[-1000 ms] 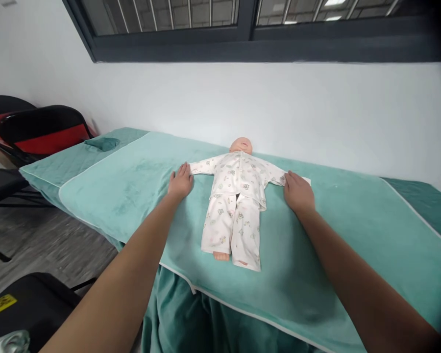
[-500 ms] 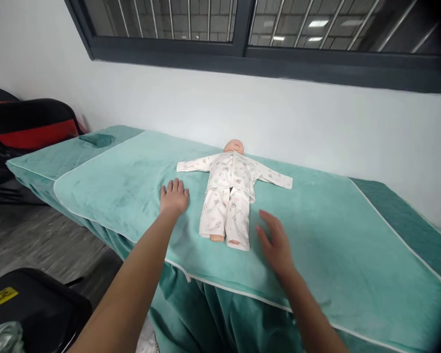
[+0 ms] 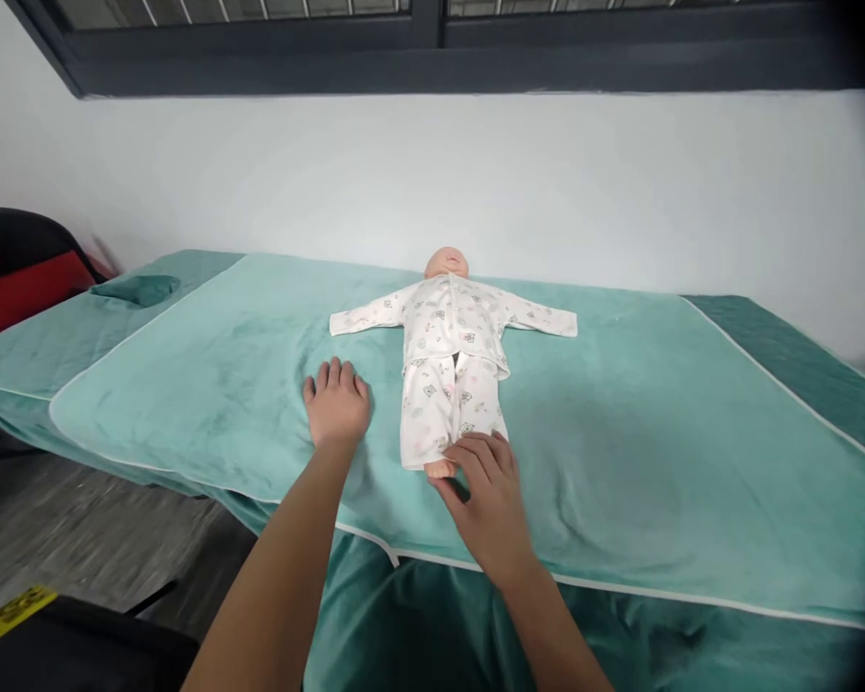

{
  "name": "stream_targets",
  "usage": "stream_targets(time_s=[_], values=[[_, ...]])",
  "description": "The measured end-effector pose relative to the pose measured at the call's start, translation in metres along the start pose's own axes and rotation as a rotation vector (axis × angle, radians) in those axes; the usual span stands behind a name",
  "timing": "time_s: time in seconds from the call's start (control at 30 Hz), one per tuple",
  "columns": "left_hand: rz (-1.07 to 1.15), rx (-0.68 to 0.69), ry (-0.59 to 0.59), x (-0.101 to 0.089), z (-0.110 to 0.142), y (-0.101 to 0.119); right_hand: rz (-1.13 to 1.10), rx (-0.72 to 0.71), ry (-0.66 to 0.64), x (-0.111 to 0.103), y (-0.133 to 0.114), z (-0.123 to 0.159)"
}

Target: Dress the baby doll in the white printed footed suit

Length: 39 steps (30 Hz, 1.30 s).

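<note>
A baby doll (image 3: 453, 358) in white printed pyjamas lies on its back on a light green towel (image 3: 620, 452), arms spread, head toward the wall. My left hand (image 3: 335, 406) rests flat on the towel just left of the doll's legs, fingers spread. My right hand (image 3: 486, 500) reaches the bottom of the doll's trouser legs, its fingers curled at the hem by the doll's feet; whether it grips the cloth I cannot make out.
The towel covers a table draped in darker green cloth (image 3: 418, 625) set against a white wall. A small folded green cloth (image 3: 135, 288) lies at the far left. A black and red chair (image 3: 21, 264) stands left of the table. A dark object with a yellow label (image 3: 50, 639) sits bottom left.
Both hands left the doll's sleeve ends and drew back. The left settled flat beside the legs; the right swung in to the trouser hems at the feet.
</note>
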<state>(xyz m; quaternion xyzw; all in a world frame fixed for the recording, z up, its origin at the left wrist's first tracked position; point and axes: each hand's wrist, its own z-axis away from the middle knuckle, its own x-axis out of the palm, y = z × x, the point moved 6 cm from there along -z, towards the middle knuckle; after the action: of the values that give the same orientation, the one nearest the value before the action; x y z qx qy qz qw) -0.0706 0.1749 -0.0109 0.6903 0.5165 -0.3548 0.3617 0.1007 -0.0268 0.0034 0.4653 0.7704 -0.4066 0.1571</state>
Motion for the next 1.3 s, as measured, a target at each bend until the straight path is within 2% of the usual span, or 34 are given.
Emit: stream_targets(time_s=[0.13,0.27,0.43,0.67,0.77,0.87,0.93,1.0,1.07,1.17,1.3], values=[[-0.005,0.004,-0.001,0.0,0.0,0.0,0.049,-0.009,-0.009,-0.004,0.0,-0.008],[0.003,0.0,-0.011,0.001,0.0,-0.001,0.038,-0.034,0.042,-0.017,-0.007,-0.01],[0.047,-0.014,-0.012,0.003,0.001,-0.002,0.021,-0.093,0.017,-0.018,-0.02,0.005],[0.049,-0.009,-0.018,0.001,0.002,-0.001,0.009,-0.146,-0.026,-0.018,-0.024,0.021],[0.043,-0.012,-0.015,0.0,0.002,0.0,-0.002,-0.115,0.078,-0.027,-0.011,0.023],[0.042,-0.013,-0.013,0.0,0.001,0.0,0.014,0.096,0.216,-0.034,0.021,0.03],[0.046,-0.012,-0.018,0.0,0.001,0.0,0.018,0.199,0.21,-0.031,0.039,0.035],[0.052,-0.009,-0.022,0.0,0.001,0.0,0.003,0.186,0.16,-0.028,0.043,0.036],[0.046,-0.007,-0.02,0.0,0.001,0.0,-0.022,0.089,0.135,-0.032,0.036,0.033],[0.024,-0.002,-0.003,-0.001,0.0,0.0,-0.058,-0.021,0.155,-0.049,0.016,0.024],[0.022,0.003,0.008,-0.001,0.0,0.0,-0.064,-0.041,0.16,-0.064,0.001,0.013]])
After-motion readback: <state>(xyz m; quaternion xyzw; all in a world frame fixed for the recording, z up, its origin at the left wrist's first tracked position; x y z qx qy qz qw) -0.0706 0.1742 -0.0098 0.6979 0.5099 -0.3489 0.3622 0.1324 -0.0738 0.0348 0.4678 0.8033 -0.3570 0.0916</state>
